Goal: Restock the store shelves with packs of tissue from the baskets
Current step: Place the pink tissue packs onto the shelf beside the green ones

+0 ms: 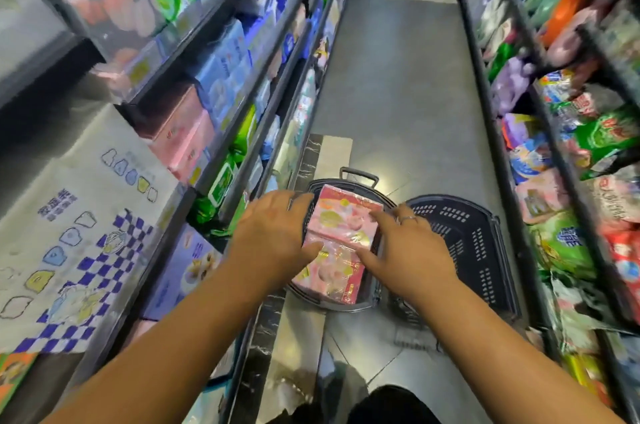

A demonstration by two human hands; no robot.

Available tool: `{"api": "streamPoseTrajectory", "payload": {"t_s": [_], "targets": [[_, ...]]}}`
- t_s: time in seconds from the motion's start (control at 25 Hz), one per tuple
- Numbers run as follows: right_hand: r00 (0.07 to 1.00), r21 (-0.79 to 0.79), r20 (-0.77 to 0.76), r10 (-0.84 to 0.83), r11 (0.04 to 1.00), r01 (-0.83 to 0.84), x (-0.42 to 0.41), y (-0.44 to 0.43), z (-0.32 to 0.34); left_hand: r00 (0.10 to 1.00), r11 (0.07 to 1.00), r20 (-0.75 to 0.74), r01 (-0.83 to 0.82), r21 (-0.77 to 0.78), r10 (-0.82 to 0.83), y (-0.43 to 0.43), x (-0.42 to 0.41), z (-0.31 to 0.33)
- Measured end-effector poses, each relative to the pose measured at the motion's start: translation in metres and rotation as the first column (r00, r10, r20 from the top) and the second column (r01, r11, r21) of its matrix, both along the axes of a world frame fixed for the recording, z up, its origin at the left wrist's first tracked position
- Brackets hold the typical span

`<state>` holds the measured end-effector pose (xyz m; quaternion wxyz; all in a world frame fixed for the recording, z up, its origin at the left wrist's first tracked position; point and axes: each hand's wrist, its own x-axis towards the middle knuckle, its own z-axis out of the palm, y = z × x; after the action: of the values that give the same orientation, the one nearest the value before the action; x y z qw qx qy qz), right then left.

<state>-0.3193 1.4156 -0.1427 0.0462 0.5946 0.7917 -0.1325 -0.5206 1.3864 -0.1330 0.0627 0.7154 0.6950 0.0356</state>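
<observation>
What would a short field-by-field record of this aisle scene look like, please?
place: store aisle, stocked shelves on both sides
left hand: open, fingers spread over the left side of the packs
right hand: open, ring on one finger, over the right side of the packs
tissue packs: pink, lying in the near basket
near basket: dark, on the floor by the left-side shelves
second basket: dark, beside it to the right, no packs visible inside
grip: none yet; contact too blurred to tell

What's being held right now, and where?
Nothing gripped yet: left hand and right hand, fingers spread, flank the long sides of the top pink tissue pack in the basket. Contact unclear.
</observation>
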Motion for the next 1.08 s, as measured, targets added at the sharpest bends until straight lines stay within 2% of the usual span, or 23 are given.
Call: {"api": "streamPoseTrajectory", "payload": {"t_s": [0.28, 0.48, 0.64, 0.76, 0.88, 1.0, 1.08], "targets": [[0.989, -0.195, -0.040, -0.143, 0.972, 0.132, 0.008, 0.097, -0.092, 0.997, 0.974, 0.066, 0.045, -0.221, -0.031, 0.109, -0.003, -0.081], [0.983, -0.362, -0.025, -0.181, 0.918, 0.160, 0.017, 0.184, -0.176, 0.988, 0.950, 0.116, -0.065, -0.306, 0.105, 0.189, 0.000, -0.158], [0.984, -0.461, -0.006, -0.176, 0.874, 0.153, 0.010, 0.246, -0.257, 0.969, 0.896, 0.149, -0.116, -0.429, 0.197, 0.240, 0.003, -0.239], [0.959, -0.517, -0.042, -0.281, 0.827, 0.220, 0.006, 0.278, -0.327, 0.946, 0.844, 0.175, -0.146, -0.516, 0.271, 0.271, -0.003, -0.308], [0.859, -0.606, -0.096, -0.503, 0.714, 0.350, 0.002, 0.298, -0.406, 0.906, 0.802, 0.233, -0.165, -0.574, 0.353, 0.297, -0.013, -0.386], [0.710, -0.654, -0.073, -0.701, 0.571, 0.497, 0.004, 0.310, -0.481, 0.861, 0.765, 0.280, -0.174, -0.621, 0.423, 0.321, -0.021, -0.459], [0.595, -0.645, -0.108, -0.796, 0.512, 0.568, 0.006, 0.311, -0.524, 0.790, 0.733, 0.333, -0.204, -0.649, 0.515, 0.331, -0.026, -0.499]]}}
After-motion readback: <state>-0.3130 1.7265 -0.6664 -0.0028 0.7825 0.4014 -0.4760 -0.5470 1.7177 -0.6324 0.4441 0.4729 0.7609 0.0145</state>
